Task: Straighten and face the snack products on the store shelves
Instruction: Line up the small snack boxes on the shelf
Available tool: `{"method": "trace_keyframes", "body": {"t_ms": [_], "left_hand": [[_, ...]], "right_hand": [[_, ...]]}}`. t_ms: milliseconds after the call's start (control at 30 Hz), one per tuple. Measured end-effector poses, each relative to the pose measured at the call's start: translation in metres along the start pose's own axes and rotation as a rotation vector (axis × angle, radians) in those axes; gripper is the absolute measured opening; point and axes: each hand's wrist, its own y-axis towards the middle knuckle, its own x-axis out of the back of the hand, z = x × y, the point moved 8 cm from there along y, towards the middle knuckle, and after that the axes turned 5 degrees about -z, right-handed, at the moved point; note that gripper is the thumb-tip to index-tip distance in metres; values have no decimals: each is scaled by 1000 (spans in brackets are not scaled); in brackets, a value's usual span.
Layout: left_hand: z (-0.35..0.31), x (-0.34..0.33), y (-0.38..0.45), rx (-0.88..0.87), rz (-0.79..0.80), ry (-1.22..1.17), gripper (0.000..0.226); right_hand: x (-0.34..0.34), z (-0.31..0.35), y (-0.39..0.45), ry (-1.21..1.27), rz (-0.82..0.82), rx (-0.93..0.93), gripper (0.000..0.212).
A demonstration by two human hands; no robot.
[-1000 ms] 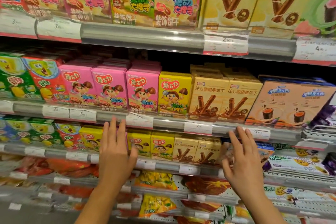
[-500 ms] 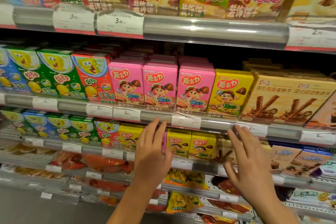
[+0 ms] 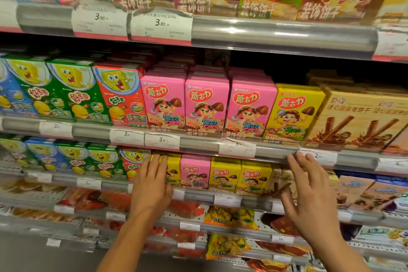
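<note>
- Left hand (image 3: 152, 185), fingers straight, lies flat on an upright yellow snack box (image 3: 173, 170), hiding its front.
- Right hand (image 3: 313, 194), open and empty, hovers right of that box.

Both bare forearms reach up from the bottom edge, hands raised side by side and well apart. Left hand (image 3: 152, 185) shows its back to the camera, fingers (image 3: 159, 164) straight, close together and pointing up, wrist in line with the forearm. Right hand (image 3: 310, 194) sits a little higher, tilted slightly left, fingers straight and spread loosely, thumb stuck out to the left. Neither hand grips anything.
</note>
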Motion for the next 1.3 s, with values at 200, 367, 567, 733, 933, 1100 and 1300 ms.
{"method": "trace_keyframes", "body": {"t_ms": [200, 367, 567, 733, 933, 1100, 1300], "left_hand": [[0, 14, -4, 18, -73, -53, 63], [2, 23, -16, 0, -120, -60, 71], [11, 32, -30, -2, -59, 51, 66], [19, 61, -48, 13, -88, 60, 49], [13, 124, -60, 0, -124, -110, 62], [-13, 206, -42, -59, -221, -215, 57], [-37, 279, -9, -123, -364, -428, 44]], "right_hand": [[-1, -3, -4, -23, 14, 12, 81], [0, -6, -2, -42, 26, 54, 83], [-1, -9, -2, -46, 31, 78, 81], [0, -10, -3, -35, 43, 55, 81], [-3, -12, -6, 14, 32, 46, 77], [0, -11, -5, 72, 10, 7, 74], [5, -11, -4, 45, 7, -2, 74]]}}
